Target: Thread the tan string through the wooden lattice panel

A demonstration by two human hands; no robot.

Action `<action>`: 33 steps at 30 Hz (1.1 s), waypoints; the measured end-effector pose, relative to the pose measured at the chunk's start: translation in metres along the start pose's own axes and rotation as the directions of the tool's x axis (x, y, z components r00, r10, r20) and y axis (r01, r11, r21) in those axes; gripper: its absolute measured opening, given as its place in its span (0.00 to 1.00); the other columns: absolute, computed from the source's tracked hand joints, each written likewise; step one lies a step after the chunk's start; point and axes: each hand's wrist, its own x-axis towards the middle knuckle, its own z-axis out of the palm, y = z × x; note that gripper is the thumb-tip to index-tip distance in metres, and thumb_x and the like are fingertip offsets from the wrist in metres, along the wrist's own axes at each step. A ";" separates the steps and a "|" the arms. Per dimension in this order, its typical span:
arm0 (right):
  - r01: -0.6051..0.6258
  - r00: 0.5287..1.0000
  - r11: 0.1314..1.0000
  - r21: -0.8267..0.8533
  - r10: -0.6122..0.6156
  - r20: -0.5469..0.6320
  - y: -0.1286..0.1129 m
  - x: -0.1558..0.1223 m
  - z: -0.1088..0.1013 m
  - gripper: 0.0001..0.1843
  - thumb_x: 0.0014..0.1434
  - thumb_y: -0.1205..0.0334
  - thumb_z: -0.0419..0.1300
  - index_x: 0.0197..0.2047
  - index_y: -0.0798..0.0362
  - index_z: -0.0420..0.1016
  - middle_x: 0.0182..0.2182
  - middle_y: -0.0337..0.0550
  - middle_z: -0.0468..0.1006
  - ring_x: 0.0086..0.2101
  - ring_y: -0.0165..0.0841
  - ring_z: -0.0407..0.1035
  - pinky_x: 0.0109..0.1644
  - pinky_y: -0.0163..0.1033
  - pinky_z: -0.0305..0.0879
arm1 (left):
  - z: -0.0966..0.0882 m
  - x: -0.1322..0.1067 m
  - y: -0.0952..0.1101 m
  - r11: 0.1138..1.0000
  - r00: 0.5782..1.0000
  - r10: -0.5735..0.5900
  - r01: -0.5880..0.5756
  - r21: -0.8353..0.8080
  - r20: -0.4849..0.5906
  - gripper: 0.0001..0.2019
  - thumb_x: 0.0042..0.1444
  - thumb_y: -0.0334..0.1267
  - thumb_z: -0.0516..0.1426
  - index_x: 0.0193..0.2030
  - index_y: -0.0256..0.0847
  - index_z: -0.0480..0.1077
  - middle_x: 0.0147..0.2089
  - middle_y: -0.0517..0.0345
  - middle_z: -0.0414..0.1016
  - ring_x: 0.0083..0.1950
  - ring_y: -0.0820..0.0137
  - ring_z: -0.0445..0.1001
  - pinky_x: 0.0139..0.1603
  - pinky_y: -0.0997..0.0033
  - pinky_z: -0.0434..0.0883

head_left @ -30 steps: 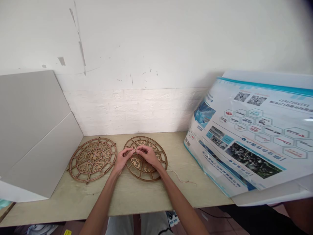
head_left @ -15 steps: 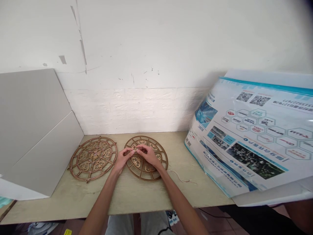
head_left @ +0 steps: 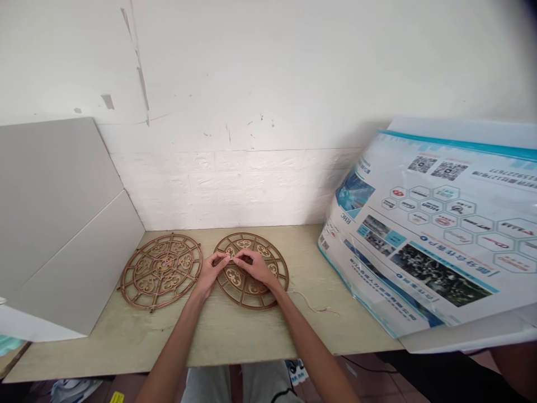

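Observation:
Over the upper middle of a round bronze openwork disc (head_left: 245, 307), my left hand (head_left: 212, 271) and my right hand (head_left: 257, 267) meet almost fingertip to fingertip. Each is closed in a pinch on a thin pale string (head_left: 312, 307); only a tiny bit of it shows between the fingertips. A loose length of the string trails out past the disc's right rim onto the table. The disc lies flat, with gold scroll patterns between its spokes. To the left lies a second round openwork disc (head_left: 161, 271), copper-coloured, with spoke ends jutting past its rim. Neither hand touches it.
The discs rest on a pale wooden table (head_left: 235, 341) against a white brick-pattern wall (head_left: 235, 184). A grey-white panel box (head_left: 71, 224) borders the left side. At right leans a large printed plastic sheet (head_left: 419, 240) over a white panel.
Both hands stay pinched over the middle disc, with only a slight shift of the fingertips. The whole view has moved very slightly.

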 end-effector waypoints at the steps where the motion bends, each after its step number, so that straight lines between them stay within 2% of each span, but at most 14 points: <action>1: 0.009 1.000 1.000 -0.004 -0.009 0.007 0.000 0.000 0.000 0.20 0.57 0.45 0.59 0.36 0.55 0.77 0.35 0.41 0.78 0.35 0.23 0.68 0.46 0.31 0.64 | 0.000 0.000 0.000 1.000 1.000 0.000 0.000 -0.006 0.000 0.16 0.47 0.46 0.68 0.36 0.36 0.76 0.36 0.55 0.73 0.38 0.72 0.68 0.41 0.75 0.64; 6: 0.060 0.998 0.997 -0.039 -0.058 0.033 0.002 -0.001 0.000 0.17 0.57 0.47 0.59 0.37 0.52 0.80 0.37 0.40 0.78 0.40 0.24 0.69 0.51 0.33 0.64 | -0.001 0.000 -0.002 1.000 1.000 0.009 -0.009 -0.025 0.012 0.15 0.47 0.45 0.68 0.36 0.36 0.76 0.37 0.55 0.74 0.39 0.72 0.69 0.43 0.74 0.64; 17: 0.088 0.995 0.994 -0.060 -0.084 0.062 0.003 -0.001 0.002 0.18 0.56 0.46 0.60 0.37 0.50 0.82 0.37 0.42 0.79 0.40 0.25 0.69 0.49 0.32 0.64 | -0.001 0.003 -0.006 0.999 0.999 0.041 -0.041 0.000 0.014 0.18 0.45 0.47 0.69 0.37 0.35 0.75 0.38 0.54 0.74 0.42 0.71 0.69 0.45 0.74 0.64; 20: 0.061 0.998 0.998 -0.034 -0.060 0.028 0.004 0.000 0.003 0.18 0.56 0.46 0.60 0.37 0.51 0.81 0.36 0.42 0.79 0.39 0.24 0.69 0.49 0.32 0.64 | -0.001 0.003 -0.006 0.999 0.999 0.033 -0.033 -0.021 0.001 0.19 0.45 0.47 0.69 0.36 0.35 0.75 0.37 0.54 0.74 0.41 0.71 0.69 0.44 0.74 0.64; 24: -0.032 0.999 0.999 0.044 0.034 -0.040 0.001 0.000 0.002 0.20 0.55 0.45 0.60 0.36 0.55 0.80 0.36 0.42 0.79 0.36 0.24 0.69 0.44 0.30 0.65 | -0.001 0.002 -0.005 0.998 1.000 0.024 -0.023 -0.050 0.017 0.18 0.47 0.48 0.68 0.38 0.35 0.75 0.37 0.56 0.73 0.39 0.73 0.69 0.42 0.75 0.64; 28: -0.071 0.997 0.993 0.093 0.074 -0.032 -0.001 0.000 0.002 0.18 0.55 0.48 0.60 0.37 0.54 0.79 0.36 0.40 0.79 0.36 0.23 0.70 0.44 0.29 0.64 | 0.000 0.002 -0.003 0.997 1.000 0.011 -0.010 -0.073 0.025 0.18 0.47 0.46 0.69 0.38 0.35 0.75 0.38 0.54 0.74 0.40 0.73 0.70 0.42 0.76 0.65; 30: -0.073 0.995 0.993 0.087 0.078 -0.054 -0.001 0.000 0.002 0.17 0.56 0.48 0.60 0.37 0.54 0.79 0.36 0.40 0.79 0.37 0.23 0.70 0.45 0.30 0.64 | 0.001 0.001 -0.002 0.993 1.000 -0.015 0.017 -0.119 0.014 0.20 0.47 0.46 0.69 0.42 0.35 0.75 0.40 0.52 0.75 0.42 0.71 0.72 0.44 0.75 0.67; 33: -0.056 0.986 0.998 0.039 0.061 -0.155 0.002 0.002 0.003 0.17 0.57 0.49 0.58 0.36 0.54 0.78 0.38 0.41 0.79 0.39 0.25 0.70 0.48 0.32 0.64 | 0.002 0.000 0.001 0.973 0.998 -0.063 0.060 -0.223 -0.008 0.29 0.49 0.47 0.68 0.56 0.40 0.70 0.46 0.51 0.75 0.43 0.69 0.74 0.44 0.72 0.70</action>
